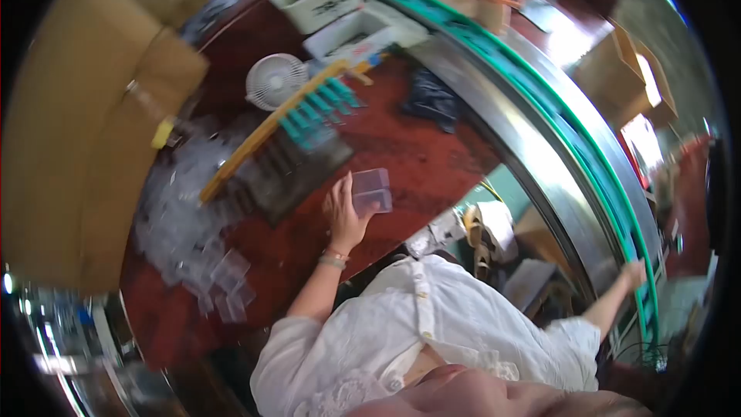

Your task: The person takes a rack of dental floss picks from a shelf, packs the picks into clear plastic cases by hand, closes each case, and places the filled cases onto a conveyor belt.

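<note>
My left hand (345, 215) has its thumb and fingers around a clear plastic box (371, 191) with two sections, held over the red table (432, 174). Far to the right, my right hand (634, 274) is beside the green conveyor edge (642, 255); it is small and blurred, so its fingers cannot be made out. Beyond my left hand, a yellow bar with a row of green clips (320, 110) lies slanted over a dark plate (305, 177). Loose clear plastic pieces (181, 208) are heaped on the left part of the table.
A large cardboard box (85, 131) stands at the left. A small white fan (276, 81), a white basket (320, 0) and a white tray (351, 35) are at the back. Dark crumpled plastic (434, 100) lies near the metal conveyor frame (532, 139) curving along the right.
</note>
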Motion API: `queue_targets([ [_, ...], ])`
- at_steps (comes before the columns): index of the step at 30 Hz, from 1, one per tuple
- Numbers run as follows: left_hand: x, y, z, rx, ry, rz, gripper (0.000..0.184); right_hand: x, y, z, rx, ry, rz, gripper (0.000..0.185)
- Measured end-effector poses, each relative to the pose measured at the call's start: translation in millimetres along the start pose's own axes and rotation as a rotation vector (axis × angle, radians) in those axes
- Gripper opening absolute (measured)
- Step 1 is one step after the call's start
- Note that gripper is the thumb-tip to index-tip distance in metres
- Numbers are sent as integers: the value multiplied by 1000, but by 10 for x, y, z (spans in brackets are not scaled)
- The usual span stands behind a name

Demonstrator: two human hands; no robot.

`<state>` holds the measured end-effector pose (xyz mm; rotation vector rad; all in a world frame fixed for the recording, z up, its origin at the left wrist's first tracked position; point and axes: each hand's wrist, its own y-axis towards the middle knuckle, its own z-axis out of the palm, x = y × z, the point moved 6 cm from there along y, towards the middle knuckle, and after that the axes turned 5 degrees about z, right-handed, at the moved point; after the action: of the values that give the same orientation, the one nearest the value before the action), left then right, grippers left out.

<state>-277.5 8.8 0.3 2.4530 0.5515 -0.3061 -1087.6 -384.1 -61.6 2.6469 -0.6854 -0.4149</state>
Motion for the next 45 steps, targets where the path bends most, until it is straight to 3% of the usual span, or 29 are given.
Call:
queue_targets([
  [2, 414, 136, 82, -106, 8, -85, 72, 43, -33, -49, 35, -92, 15, 42],
  [4, 990, 199, 156, -347, -542, -436, 69, 88, -109, -220, 102, -78, 160, 51],
  [8, 1362, 454, 96, -384, -726, -621, 61, 202, -163, -329, 185, 5, 285, 65],
  [12, 1531, 531, 148, -482, -860, -533, 59, 450, -463, -721, 352, -12, 336, 61],
  [13, 1491, 560, 78, -480, -854, -538, 59, 602, -462, -851, 202, 9, 233, 56],
  [15, 1342, 703, -52, -505, -1125, -494, 56, 1021, -561, -1182, -95, 58, 32, 47],
  [16, 1284, 754, -64, -517, -1264, -469, 54, 1715, -1169, -1852, -663, 3, -444, 31],
  [17, 1285, 758, -33, -515, -1263, -471, 54, 2194, -1391, -1846, -300, 811, -447, 25],
  [18, 1291, 758, -15, -537, -1306, -457, 53, 2779, -1864, -1967, -147, 936, -588, 23],
  [19, 1313, 750, -5, -559, -1346, -443, 51, 3414, -2508, -2377, 607, 971, -383, 26],
  [20, 1339, 742, -14, -580, -1386, -429, 50, 3788, -3064, -2698, 523, 1059, -695, 42],
  [21, 1332, 745, -43, -580, -1383, -433, 50, 4079, -3652, -3306, 562, 1336, -900, 68],
  [22, 1283, 768, -98, -549, -1332, -431, 48, 4260, -4050, -3568, 363, 1180, -1086, 80],
  [23, 1228, 784, -148, -520, -1282, -431, 46, 4430, -4331, -3703, 526, 1018, -1146, 84],
  [25, 1224, 778, -182, -490, -1230, -434, 44, 4703, -4729, -3819, 495, 767, -1294, 89],
  [28, 1230, 787, -169, -282, -1066, -441, 42, 4861, -4885, -3903, 369, 804, -1349, 85],
  [32, 1045, 810, -317, -482, -1059, -448, 28, 4826, -5209, -4050, 122, 903, -1407, 76],
  [34, 1046, 851, -328, -485, -1066, -414, 28, 4943, -5252, -4093, 8, 955, -1396, 72],
  [38, 1047, 790, -290, -490, -1076, -414, 28, 5101, -5319, -3986, 210, 870, -1533, 56],
  [41, 997, 726, -242, -474, -1086, -422, 28, 5062, -4838, -4020, 302, 1318, -1352, 39],
  [42, 914, 667, -222, -464, -1121, -414, 30, 5077, -4800, -4029, 305, 1312, -1353, 39],
  [45, 658, 511, -138, -429, -1185, -418, 36, 5210, -4703, -3728, 1045, 1450, -873, 25],
])
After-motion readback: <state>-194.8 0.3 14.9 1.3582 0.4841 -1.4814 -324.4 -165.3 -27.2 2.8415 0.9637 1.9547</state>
